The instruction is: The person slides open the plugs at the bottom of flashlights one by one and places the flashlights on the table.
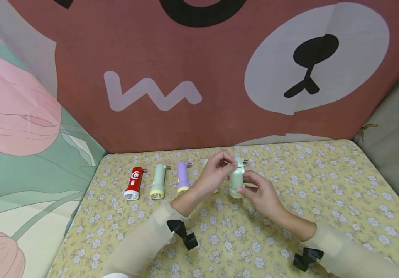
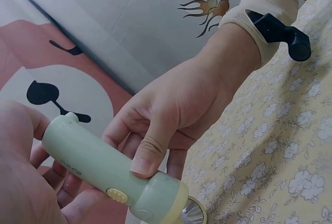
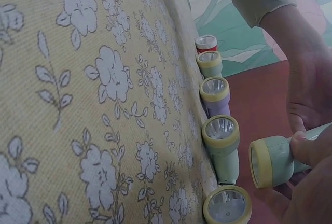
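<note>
Here the pale green flashlight (image 1: 236, 180) is being held above the counter (image 1: 324, 200) by both hands, left hand (image 1: 215, 175) at its plug end and right hand (image 1: 263, 195) gripping near the lens; probably best kept steady while being worked.

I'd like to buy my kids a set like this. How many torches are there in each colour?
Red torch: 1
Purple torch: 1
Pale green: 3, namely the second torch and fourth torch in the row, plus the held torch
Yellow-rimmed torch, body colour hidden: 1
Total: 6
</note>
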The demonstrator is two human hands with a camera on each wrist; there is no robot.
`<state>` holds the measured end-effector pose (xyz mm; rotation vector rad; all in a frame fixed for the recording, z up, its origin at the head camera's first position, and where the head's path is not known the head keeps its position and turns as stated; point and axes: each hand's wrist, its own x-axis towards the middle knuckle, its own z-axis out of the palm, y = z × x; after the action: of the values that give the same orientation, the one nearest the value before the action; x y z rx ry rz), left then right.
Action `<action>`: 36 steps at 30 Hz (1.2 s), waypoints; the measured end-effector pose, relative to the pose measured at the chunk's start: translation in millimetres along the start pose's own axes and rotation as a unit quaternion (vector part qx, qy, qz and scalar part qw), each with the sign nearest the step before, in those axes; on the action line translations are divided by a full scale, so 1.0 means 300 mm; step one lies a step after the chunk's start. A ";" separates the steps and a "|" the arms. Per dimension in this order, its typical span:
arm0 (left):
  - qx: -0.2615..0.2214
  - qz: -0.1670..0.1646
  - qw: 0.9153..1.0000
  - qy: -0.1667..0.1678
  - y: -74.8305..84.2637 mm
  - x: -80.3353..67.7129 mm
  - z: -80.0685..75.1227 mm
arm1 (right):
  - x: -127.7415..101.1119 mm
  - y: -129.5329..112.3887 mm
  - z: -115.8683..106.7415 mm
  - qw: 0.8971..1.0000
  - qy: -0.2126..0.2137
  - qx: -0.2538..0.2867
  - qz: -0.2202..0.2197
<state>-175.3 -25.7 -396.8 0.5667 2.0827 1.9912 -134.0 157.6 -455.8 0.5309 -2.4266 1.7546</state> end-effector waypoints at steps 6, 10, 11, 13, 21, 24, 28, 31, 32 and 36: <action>0.008 -0.007 1.000 -0.005 0.003 0.000 -0.002 | -0.001 -0.003 -0.001 1.000 -0.001 -0.001 0.002; 0.001 -0.015 1.000 -0.005 0.001 0.002 -0.002 | -0.001 -0.001 -0.002 1.000 -0.002 -0.003 0.003; 0.000 -0.018 1.000 -0.005 0.000 0.003 -0.002 | 0.000 0.000 -0.001 1.000 -0.002 -0.003 0.004; 0.000 -0.022 1.000 -0.004 -0.001 0.004 -0.002 | 0.000 0.000 -0.001 1.000 -0.003 -0.004 0.005; -0.001 -0.032 0.999 -0.007 0.006 0.003 -0.001 | 0.001 0.000 -0.005 1.000 -0.001 -0.004 0.007; -0.004 -0.033 0.999 -0.008 0.006 0.003 -0.001 | 0.001 0.002 -0.007 1.000 0.000 -0.008 0.006; -0.006 -0.030 1.000 -0.006 0.001 0.004 0.000 | 0.001 0.004 -0.009 1.000 -0.003 -0.011 0.007; -0.010 -0.026 1.000 -0.001 -0.001 0.006 0.002 | 0.002 0.006 -0.012 1.000 -0.003 -0.014 0.009; -0.010 -0.025 1.000 0.000 -0.001 0.006 0.003 | 0.003 0.006 -0.013 1.000 -0.003 -0.015 0.010; -0.014 -0.026 1.000 0.002 0.000 0.006 0.006 | 0.003 0.005 -0.018 1.000 -0.006 -0.017 0.016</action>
<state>-176.2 -23.3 -396.7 0.5006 2.0475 1.9905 -136.0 162.8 -455.3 0.5027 -2.4808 1.7243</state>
